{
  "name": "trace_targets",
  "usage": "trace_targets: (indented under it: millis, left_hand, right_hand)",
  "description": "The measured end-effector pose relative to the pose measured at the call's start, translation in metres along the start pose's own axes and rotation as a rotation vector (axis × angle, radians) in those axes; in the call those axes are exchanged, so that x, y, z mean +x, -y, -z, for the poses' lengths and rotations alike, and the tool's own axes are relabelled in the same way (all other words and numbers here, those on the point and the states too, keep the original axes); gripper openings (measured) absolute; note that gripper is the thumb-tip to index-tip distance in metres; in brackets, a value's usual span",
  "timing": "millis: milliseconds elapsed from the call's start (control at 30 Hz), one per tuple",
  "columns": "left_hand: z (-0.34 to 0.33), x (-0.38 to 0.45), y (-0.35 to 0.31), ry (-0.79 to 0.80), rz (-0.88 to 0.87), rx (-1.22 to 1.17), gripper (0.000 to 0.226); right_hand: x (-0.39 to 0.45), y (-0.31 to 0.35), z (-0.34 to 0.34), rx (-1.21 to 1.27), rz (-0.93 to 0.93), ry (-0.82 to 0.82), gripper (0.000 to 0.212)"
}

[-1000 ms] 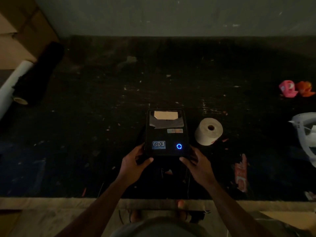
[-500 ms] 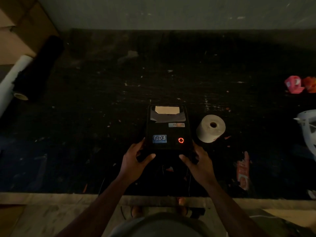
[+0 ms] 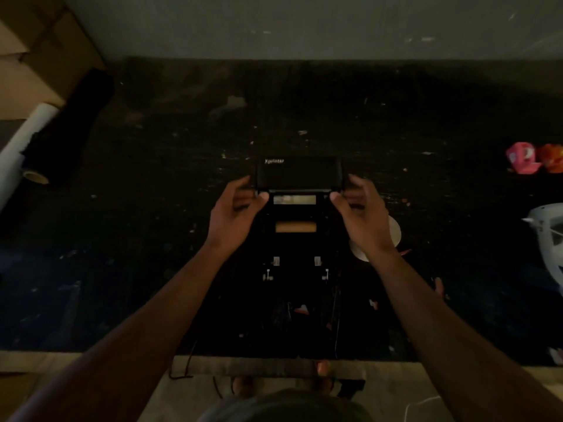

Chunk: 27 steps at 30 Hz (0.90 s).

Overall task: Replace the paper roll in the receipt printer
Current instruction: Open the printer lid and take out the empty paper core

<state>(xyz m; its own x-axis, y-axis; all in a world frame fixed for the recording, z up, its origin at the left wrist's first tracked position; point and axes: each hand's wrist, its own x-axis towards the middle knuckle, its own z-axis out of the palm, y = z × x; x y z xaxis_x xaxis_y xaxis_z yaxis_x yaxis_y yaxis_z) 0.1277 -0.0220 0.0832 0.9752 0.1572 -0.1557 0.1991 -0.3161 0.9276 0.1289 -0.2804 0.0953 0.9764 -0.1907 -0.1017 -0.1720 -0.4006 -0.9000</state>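
Much of the scene is lost in dim light: the body of the receipt printer [image 3: 297, 239] merges with the black worktop [image 3: 152, 208], and only its raised lid [image 3: 298, 175], marked "Xprinter", a pale strip just below the lid, a tan core [image 3: 295, 227] in the open compartment and a few small metal fittings nearer the person can be picked out. The fresh paper roll [image 3: 394, 236] is largely hidden behind the right hand [image 3: 362, 214], so only a pale curved edge is seen to the right of the printer. At the left edge a white roll [image 3: 21, 147] and a black roll [image 3: 76, 123] are cut off by the frame, and at the right edge a pink object [image 3: 522, 158], an orange object [image 3: 551, 158] and a white plastic object [image 3: 548, 236] are only partly shown and cannot be identified. The worktop is dark, scuffed and flecked with pale scraps; it is backed by a grey wall [image 3: 304, 25], with cardboard at the upper left. The printer lies at the middle of the worktop, between the two hands. The left hand [image 3: 234, 214] is curled around the lid's left edge, thumb at its lower corner; the right hand grips the right edge likewise, thumb at the lower right corner.
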Motion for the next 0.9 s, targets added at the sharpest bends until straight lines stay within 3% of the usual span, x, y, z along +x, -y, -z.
trace_targets:
  millis: [200,400,500,600,767,900]
  left_hand:
    - [-0.005,0.039,-0.013,0.024,-0.05,-0.024,0.056]
    - [0.001,0.036,0.014,0.079,-0.019,0.024,0.068]
    - [-0.007,0.012,0.05,0.099,0.003,0.202,0.055]
    - [-0.017,-0.002,0.079,0.18,-0.029,0.386,0.056]
    - [-0.028,0.023,0.071,0.293,-0.123,0.633,0.069]
    - [-0.033,0.042,0.07,0.302,-0.16,0.741,0.05]
  right_hand:
    - [0.039,0.014,-0.01,0.036,-0.012,0.023,0.053]
    - [0.035,-0.004,-0.006,0.043,-0.02,0.029,0.05]
    - [0.014,-0.044,-0.011,-0.106,-0.035,0.125,0.046]
    - [0.0,-0.077,-0.022,-0.324,0.019,0.267,0.046]
    - [0.024,-0.071,-0.028,-0.526,0.167,0.35,0.059]
    - [0.048,-0.068,-0.032,-0.654,0.187,0.454,0.049]
